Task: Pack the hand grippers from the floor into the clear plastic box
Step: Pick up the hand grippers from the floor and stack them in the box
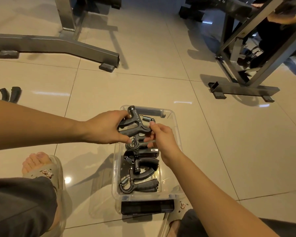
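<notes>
Glossy beige floor tiles (143, 79) w/ dark grout lines fill the frame, seen from above by a seated person.

Far left, mid-height: one hand gripper (10, 94) lies alone on the tile, well apart from everything else, just above the left forearm. Upper left: grey steel base of a gym machine (58, 45), its foot ending near top centre. Lower left: a foot in a tan slide sandal (46, 173) and a dark trouser leg.

Left hand (104, 128) reaches in from the left edge, fingers closed round the handles of a dark grey hand gripper (135, 124) held over the far end of the box, above its rim. Right hand (161, 139) comes from lower right; thumb and fingertips pinch the same gripper at its hooked end, by the steel spring.

Centre, bottom half: the clear plastic box (176, 134) sits on the floor between the feet, long axis running away from the viewer. Several more grippers (140, 171) lie inside, packed from near end to middle; the far end shows bare bottom. A black latch (147, 206) sits at the near rim.

Open tile on both sides of the box and beyond it. Upper right: a second steel frame (243, 89), well clear of the box.
</notes>
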